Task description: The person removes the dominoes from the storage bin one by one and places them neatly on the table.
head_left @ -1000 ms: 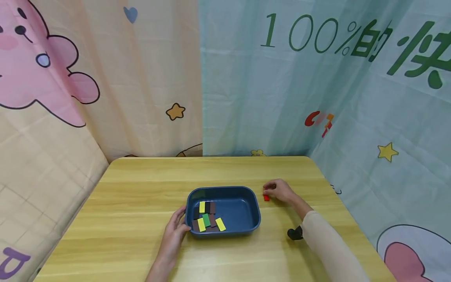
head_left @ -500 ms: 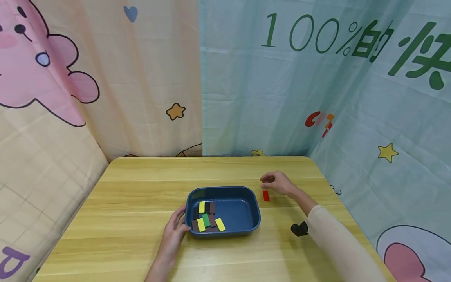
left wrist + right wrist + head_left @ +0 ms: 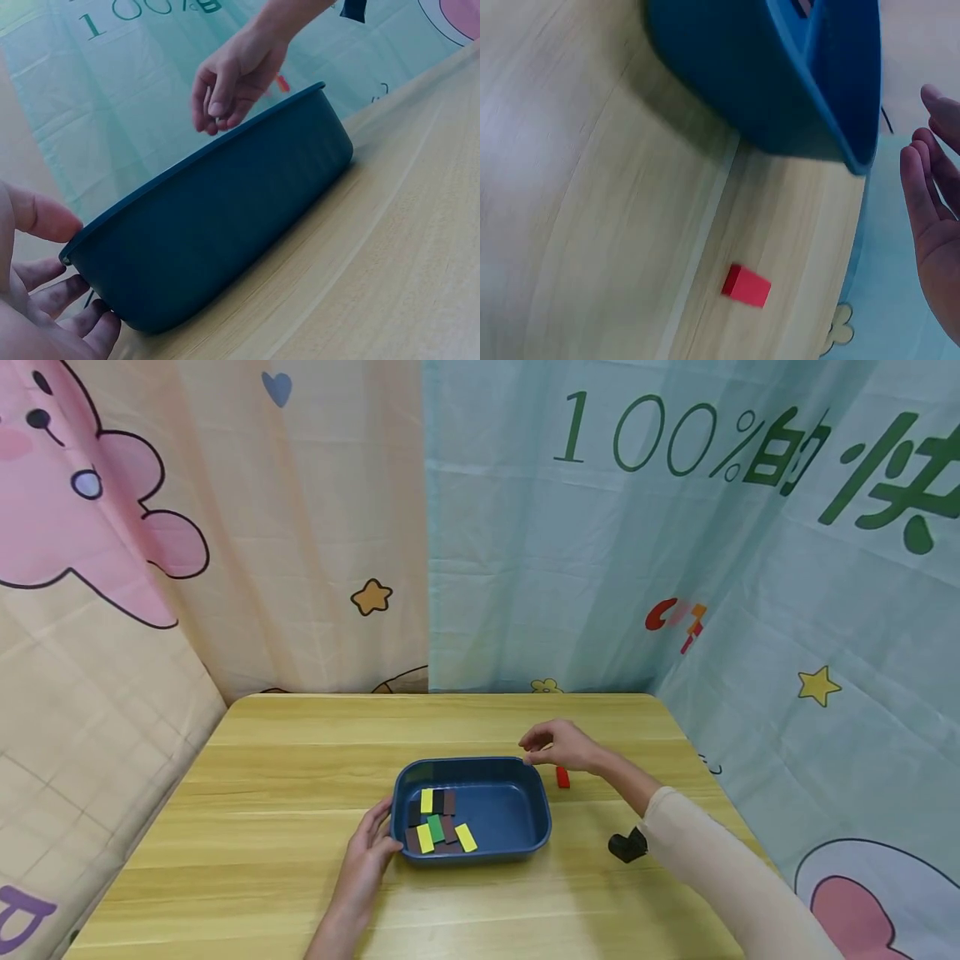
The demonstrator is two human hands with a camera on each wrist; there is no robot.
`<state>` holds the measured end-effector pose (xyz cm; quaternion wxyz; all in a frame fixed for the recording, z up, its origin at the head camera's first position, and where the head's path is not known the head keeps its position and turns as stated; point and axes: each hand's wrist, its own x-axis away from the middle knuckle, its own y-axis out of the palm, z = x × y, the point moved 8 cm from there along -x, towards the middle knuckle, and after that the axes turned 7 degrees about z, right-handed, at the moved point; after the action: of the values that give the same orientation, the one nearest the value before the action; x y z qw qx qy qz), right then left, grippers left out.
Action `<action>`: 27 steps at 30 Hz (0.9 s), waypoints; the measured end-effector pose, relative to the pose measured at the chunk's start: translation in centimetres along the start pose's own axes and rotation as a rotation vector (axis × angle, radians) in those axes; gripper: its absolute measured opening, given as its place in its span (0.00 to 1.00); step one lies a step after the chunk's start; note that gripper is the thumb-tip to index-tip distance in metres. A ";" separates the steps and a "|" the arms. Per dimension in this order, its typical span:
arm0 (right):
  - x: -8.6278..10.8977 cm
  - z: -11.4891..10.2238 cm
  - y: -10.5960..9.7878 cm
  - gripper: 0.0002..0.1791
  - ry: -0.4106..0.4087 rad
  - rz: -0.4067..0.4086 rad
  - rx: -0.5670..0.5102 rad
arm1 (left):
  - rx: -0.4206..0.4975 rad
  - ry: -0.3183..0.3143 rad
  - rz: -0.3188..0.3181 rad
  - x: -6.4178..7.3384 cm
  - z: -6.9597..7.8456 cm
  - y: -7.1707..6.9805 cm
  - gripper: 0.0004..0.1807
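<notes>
A dark blue plastic tub [image 3: 471, 857] stands on the table. Several small rectangular blocks lie in its left half: yellow [image 3: 466, 837], green [image 3: 436, 828], black [image 3: 438, 801] and brown [image 3: 449, 802]. My left hand [image 3: 365, 858] holds the tub's left end, thumb at the rim and fingers against the outer wall. Above the far right corner of the rim hovers my right hand [image 3: 561, 747], fingers loosely bent; no block shows between thumb and fingers in the right wrist view. On the table just right of the tub lies a red block [image 3: 746, 286].
The wooden table [image 3: 262, 793] has a far edge against printed curtains [image 3: 322, 527], which also rise at both sides. A black object [image 3: 628, 845] shows at the right sleeve [image 3: 697, 843].
My right hand has lifted away from the red block and moved left to the tub's far right corner. The red block stays on the table, and the left hand keeps its hold.
</notes>
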<state>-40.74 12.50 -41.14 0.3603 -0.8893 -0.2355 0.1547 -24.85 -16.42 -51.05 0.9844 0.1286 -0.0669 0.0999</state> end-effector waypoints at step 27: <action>-2.3 -4.9 13.3 0.15 -0.168 -0.467 0.101 | -0.015 -0.023 0.016 0.0 -0.1 -0.2 0.40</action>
<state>-36.45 0.14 -47.02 0.4092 -0.7758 -0.4555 0.1522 -24.83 -16.55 -51.15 0.9837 0.1217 -0.0798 0.1057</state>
